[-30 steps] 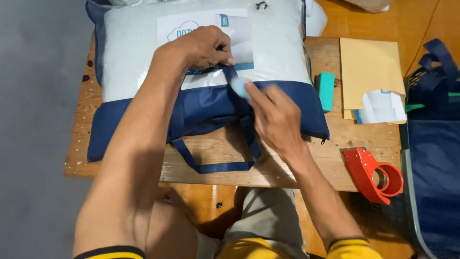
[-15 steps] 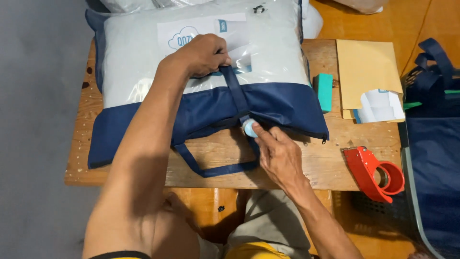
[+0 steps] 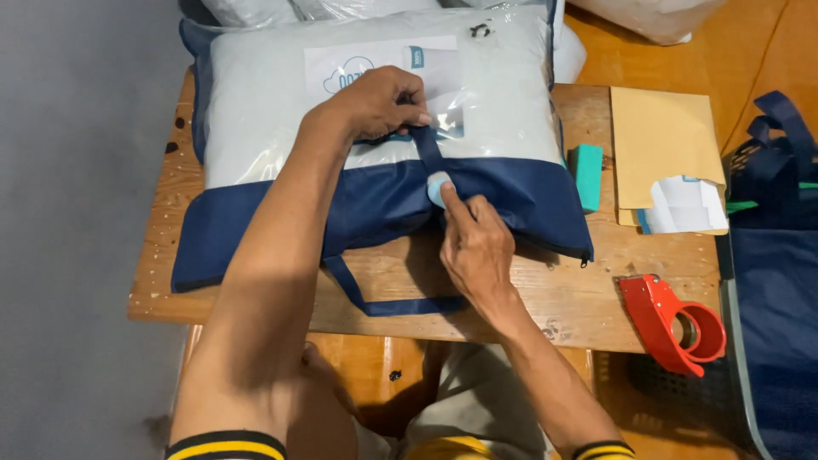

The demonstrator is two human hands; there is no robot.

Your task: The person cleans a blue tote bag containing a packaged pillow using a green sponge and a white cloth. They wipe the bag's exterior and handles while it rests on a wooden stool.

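A pillow in a clear-and-navy carry bag point(image 3: 281, 128) lies across a small wooden table point(image 3: 588, 298). My left hand point(image 3: 379, 104) presses down on the bag's upper face, its fingers closed on the navy strap point(image 3: 426, 149) where it crosses the clear panel. My right hand point(image 3: 473, 247) rests on the navy band lower down, its index finger pressing a small round pale-blue sticker point(image 3: 436, 187) onto the strap. The strap's loop point(image 3: 383, 302) hangs over the table's front part.
A teal block point(image 3: 586, 175) lies beside the bag's right end. Tan envelopes point(image 3: 660, 140) with a white slip point(image 3: 686, 204) sit at the table's right. A red tape dispenser point(image 3: 673, 324) is at the front right corner. Navy bags point(image 3: 775, 281) stand at the right.
My right hand came down from the clear panel to the navy band, carrying the pale-blue sticker, and now presses it on the strap. My left hand kept its hold.
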